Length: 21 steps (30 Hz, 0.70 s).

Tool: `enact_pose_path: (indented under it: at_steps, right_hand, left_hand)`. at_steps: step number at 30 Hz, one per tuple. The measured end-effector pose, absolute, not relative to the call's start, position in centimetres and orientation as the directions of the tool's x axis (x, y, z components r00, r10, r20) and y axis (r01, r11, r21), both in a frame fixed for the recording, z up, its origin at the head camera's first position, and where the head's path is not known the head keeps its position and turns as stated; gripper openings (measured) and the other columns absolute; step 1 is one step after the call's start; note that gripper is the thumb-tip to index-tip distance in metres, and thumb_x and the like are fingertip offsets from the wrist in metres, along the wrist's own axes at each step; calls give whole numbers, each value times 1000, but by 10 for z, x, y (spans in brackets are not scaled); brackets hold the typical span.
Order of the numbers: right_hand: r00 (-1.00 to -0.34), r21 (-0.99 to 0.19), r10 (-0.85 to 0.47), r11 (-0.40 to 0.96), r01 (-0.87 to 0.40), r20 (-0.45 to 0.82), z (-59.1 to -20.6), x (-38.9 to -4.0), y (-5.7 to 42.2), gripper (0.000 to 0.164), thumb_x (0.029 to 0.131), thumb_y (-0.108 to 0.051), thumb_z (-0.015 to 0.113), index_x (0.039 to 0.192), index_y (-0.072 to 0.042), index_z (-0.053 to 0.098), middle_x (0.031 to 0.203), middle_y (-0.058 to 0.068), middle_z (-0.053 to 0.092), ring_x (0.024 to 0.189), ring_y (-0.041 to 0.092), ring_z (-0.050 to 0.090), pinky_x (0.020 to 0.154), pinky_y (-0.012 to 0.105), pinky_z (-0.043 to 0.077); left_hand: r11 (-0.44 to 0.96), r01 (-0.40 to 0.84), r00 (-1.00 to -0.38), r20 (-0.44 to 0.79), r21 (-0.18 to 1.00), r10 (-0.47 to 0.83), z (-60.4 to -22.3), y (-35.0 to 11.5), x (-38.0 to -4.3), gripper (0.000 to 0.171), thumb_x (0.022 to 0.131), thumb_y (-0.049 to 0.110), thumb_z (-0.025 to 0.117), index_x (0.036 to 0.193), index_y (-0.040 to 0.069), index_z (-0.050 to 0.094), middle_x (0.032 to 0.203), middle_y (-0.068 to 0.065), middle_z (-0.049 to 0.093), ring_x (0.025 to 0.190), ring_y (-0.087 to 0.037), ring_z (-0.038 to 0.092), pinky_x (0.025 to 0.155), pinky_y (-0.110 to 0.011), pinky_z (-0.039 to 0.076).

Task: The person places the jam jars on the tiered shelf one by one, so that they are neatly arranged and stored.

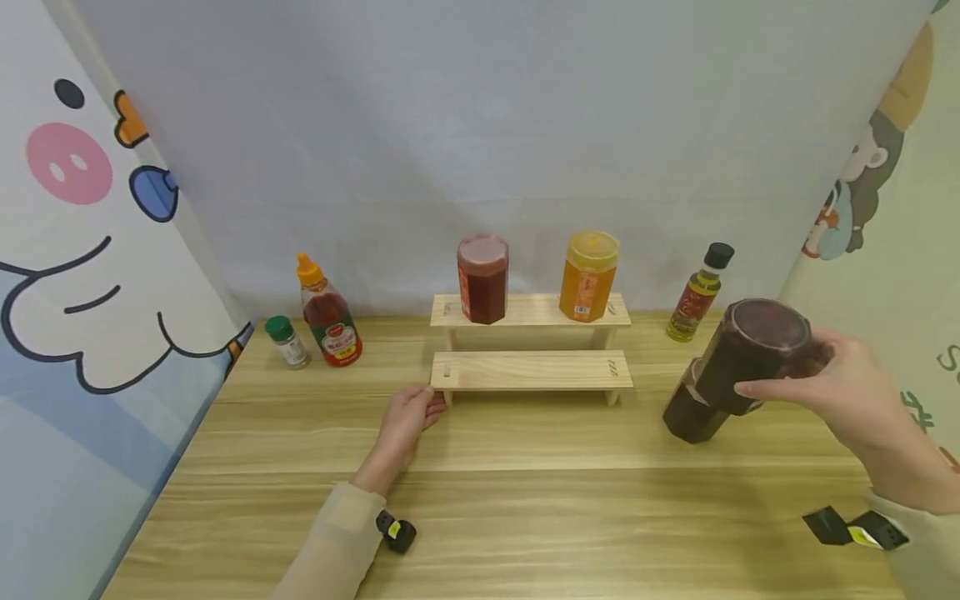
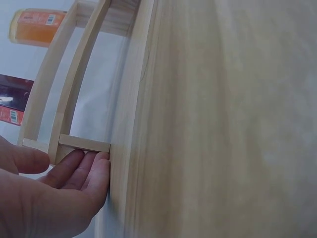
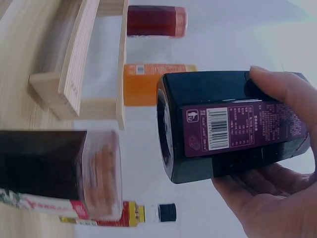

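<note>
My right hand (image 1: 855, 392) grips a dark jar (image 3: 233, 124), its fingers and thumb around the sides. The jar is in the air, tilted, and a label with a barcode shows on it in the right wrist view. Below and behind it in the head view stands a second dark jar (image 1: 692, 412) with a clear lid. At the front left corner of a two-step wooden rack (image 1: 532, 371), my left hand (image 1: 405, 421) holds the end of the lower step; in the left wrist view its thumb and fingers bear on the wood. On the upper step stand a red jar (image 1: 483, 283) and an orange-yellow jar (image 1: 588, 279).
An oil bottle (image 1: 693, 296) with a black cap stands right of the rack. To the left are a sauce bottle (image 1: 330, 321) with an orange cap and a small green-capped shaker (image 1: 287, 343). A pale cloth wall (image 1: 525, 125) rises behind the wooden table (image 1: 525, 533).
</note>
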State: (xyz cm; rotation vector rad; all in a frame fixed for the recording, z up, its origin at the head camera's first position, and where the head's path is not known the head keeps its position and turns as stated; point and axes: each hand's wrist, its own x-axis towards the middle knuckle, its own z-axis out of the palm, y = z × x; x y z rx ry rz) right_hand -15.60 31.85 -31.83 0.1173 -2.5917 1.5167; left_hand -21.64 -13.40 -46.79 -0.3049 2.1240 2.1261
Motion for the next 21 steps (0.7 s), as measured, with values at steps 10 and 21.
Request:
enact_pose_path:
  at_steps: [10,21]
  right_hand:
    - [-984,-930,-143,334,-151,109,-320,-174,280,54,71,2,82,120,-8,61,91,7,69,71,20,65,56,41,56]
    - [-965,-891,-203,387,-237,169,-337,-200,231,65,67,-11,88,125,-5,58,105,4,67,87,20,63,72,26,49]
  left_hand:
    - [-4,-225,-973,-225,974,-55,-469,-134,-216,40,104,12,36,131,-18,41,120,-30,52,112,-38,53,96,-43,45]
    - [-1,-240,-969,-240,971,-64,-467,-135,-216,40,104,13,37,130,-16,45,118,-27,54,111,-35,54,95,-41,45]
